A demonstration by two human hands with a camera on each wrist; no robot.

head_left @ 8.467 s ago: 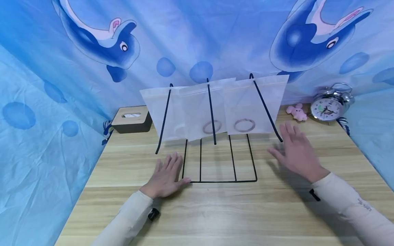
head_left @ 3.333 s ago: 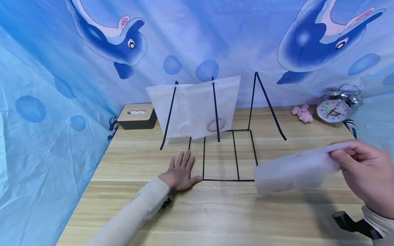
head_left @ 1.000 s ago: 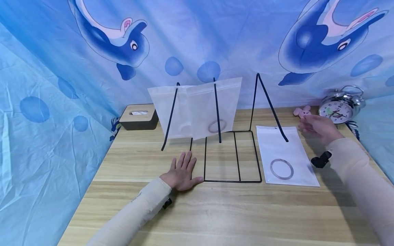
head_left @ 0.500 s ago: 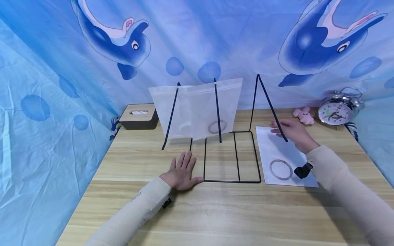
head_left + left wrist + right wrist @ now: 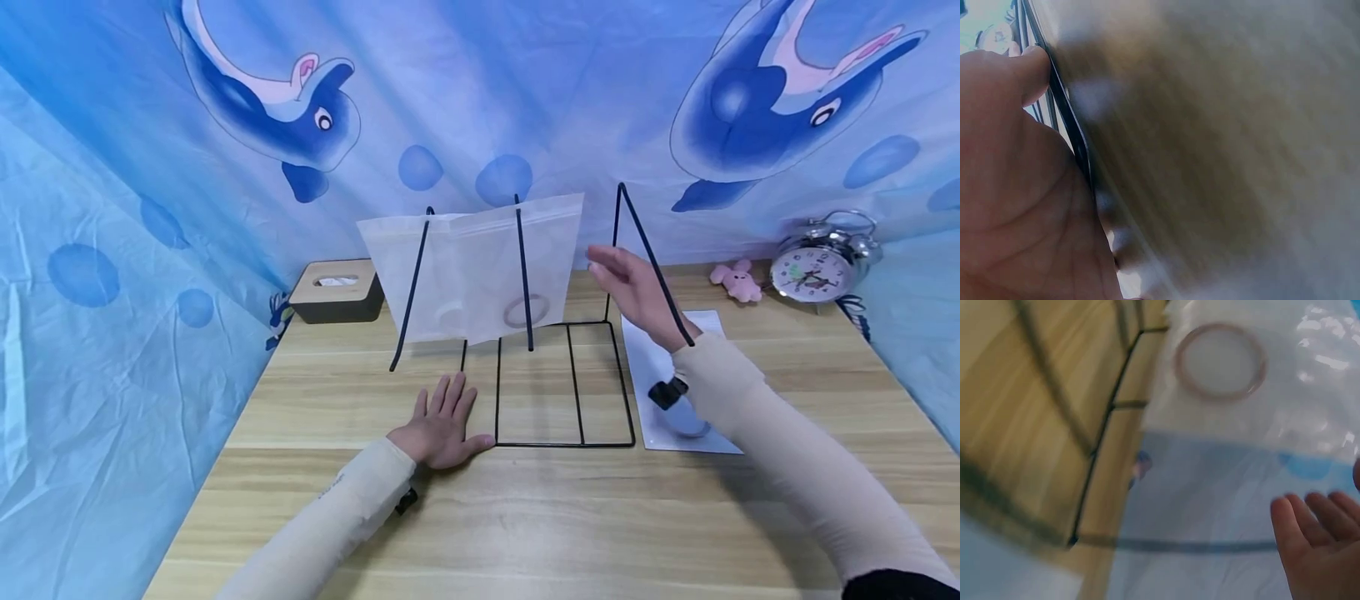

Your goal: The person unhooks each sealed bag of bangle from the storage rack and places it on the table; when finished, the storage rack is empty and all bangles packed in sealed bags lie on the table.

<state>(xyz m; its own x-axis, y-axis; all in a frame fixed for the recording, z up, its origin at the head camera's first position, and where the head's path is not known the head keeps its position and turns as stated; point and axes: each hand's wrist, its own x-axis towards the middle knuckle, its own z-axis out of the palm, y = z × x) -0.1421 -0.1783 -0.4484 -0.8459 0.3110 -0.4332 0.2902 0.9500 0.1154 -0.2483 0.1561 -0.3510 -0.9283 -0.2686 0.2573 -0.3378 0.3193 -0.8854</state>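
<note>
My left hand (image 5: 438, 433) lies flat on the table with fingers spread, its thumb against the front corner of the black wire rack (image 5: 566, 445). Two translucent white zip bags hang on the rack: a left bag (image 5: 393, 250) on the left prong and a middle bag (image 5: 551, 267) on the middle one, its bangle (image 5: 1261, 372) showing through. My right hand (image 5: 637, 296), fingers extended and holding nothing, is just right of the middle bag, apart from it. The right prong (image 5: 647, 246) bears no bag. Under my right forearm, a third bag (image 5: 660, 433) lies flat, partly hidden, with a bangle inside.
A tissue box (image 5: 337, 304) stands at the back left. At the back right are a pink plush toy (image 5: 738, 282) and a silver alarm clock (image 5: 812, 271). A blue dolphin-print curtain (image 5: 570, 100) hangs behind the wooden table (image 5: 525, 525).
The third bag came off the right prong in my right hand and was laid on the table. Since then my right hand has moved left towards the middle bag. The left hand stays put.
</note>
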